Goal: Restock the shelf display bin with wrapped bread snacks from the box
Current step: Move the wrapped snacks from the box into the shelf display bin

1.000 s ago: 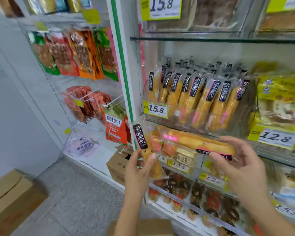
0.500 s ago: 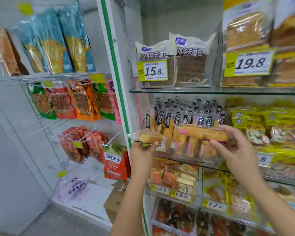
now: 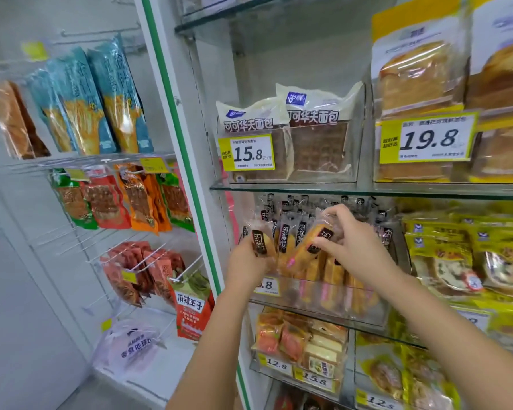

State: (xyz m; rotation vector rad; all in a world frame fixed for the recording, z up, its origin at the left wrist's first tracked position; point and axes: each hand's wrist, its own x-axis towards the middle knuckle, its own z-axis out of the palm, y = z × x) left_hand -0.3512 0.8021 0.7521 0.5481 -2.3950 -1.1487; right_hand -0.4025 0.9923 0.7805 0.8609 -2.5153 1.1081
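I was looking into a shop, at a stretch of its snack shelving. Yellow price tags reading 15.8 and 19.8 were fixed to clear bins on glass shelves, and the bins were packed with wrapped bread. To the left, sealed snack packs hung in rows from wire pegs, with small yellow labels at the peg tips.

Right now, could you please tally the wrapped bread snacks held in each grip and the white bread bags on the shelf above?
Left grip, bread snack: 1
Right grip, bread snack: 1
White bread bags, shelf above: 2
Total: 4
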